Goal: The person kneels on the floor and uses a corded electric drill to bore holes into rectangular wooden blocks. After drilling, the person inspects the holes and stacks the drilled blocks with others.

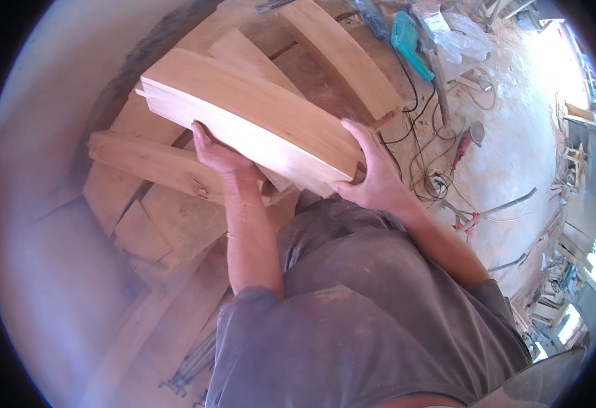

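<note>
A stack of pale wooden boards [243,109], pressed together, is held up in front of my body, slanting from the upper left to the lower right. My left hand [222,155] supports its near side around the middle, thumb up against the light face and the other fingers hidden beneath. At the right end my right hand [377,175] grips the boards, with fingers over the far corner and the thumb at the near lower corner. The boards' far left end shows stepped edges.
Under and behind lie a thick timber beam [155,163], another long beam [342,58] and wide planks [182,221]. A teal power tool [410,44], tangled black cables [420,160] and a red angle grinder [466,144] lie to the right. Metal clamps [188,370] rest at the lower left.
</note>
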Motion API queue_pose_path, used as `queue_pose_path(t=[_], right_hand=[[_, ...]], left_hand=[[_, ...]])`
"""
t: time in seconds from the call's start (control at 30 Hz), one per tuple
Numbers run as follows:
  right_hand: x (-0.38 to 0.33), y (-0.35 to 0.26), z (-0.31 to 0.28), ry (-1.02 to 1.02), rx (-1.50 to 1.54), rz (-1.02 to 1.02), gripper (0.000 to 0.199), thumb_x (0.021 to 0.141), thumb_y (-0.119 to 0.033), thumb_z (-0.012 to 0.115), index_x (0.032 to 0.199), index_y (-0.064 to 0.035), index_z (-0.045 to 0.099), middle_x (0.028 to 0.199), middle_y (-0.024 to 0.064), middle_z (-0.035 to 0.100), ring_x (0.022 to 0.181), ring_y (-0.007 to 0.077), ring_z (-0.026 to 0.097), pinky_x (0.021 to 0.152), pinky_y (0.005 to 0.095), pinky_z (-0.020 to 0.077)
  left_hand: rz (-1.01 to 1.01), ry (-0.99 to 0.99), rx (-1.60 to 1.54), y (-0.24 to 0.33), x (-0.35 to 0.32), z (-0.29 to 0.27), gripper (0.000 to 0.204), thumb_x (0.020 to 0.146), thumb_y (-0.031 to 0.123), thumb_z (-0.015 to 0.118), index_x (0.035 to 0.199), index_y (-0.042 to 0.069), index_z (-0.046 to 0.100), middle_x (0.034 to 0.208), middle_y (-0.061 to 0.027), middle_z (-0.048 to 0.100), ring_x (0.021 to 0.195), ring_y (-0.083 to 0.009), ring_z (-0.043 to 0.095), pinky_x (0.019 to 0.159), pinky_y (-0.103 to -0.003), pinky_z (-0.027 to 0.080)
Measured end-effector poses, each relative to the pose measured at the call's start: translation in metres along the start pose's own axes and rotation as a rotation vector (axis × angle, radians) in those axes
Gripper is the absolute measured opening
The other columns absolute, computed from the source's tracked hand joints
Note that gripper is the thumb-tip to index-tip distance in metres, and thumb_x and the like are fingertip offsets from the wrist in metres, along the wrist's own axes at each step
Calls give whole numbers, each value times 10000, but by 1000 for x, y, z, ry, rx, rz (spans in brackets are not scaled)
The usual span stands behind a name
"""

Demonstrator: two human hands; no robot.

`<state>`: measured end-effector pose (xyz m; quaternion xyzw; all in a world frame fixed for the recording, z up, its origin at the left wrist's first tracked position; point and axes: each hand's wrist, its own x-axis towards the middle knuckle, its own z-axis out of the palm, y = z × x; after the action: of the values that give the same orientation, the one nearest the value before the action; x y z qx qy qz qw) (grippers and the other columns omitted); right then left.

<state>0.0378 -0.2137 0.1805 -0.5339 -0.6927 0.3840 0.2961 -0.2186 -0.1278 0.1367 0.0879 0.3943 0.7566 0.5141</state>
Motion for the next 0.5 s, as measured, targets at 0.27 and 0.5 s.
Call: queue_pose_path(t=[0.27, 0.5], right_hand=[[24, 69, 30, 76, -424, -85, 1058, 714, -145, 840, 1619, -83, 295, 1556, 225, 413, 1414, 427, 454, 1176, 484, 418], [24, 91, 21, 18, -47, 231, 1005, 701, -84, 858, 1580, -12, 376, 1511, 206, 515, 1422, 332, 511, 1178, 418, 438]], left_hand=[[-199, 169, 230, 25, 67, -30, 390, 1017, 179, 595, 1369, 24, 534, 1223, -91, 576, 1095, -245, 539, 967, -407, 416], [-394, 259, 464, -23, 39, -22, 414, 960, 147, 703, 1342, 84, 556, 1198, -69, 589, 1057, -215, 547, 896, -436, 431]])
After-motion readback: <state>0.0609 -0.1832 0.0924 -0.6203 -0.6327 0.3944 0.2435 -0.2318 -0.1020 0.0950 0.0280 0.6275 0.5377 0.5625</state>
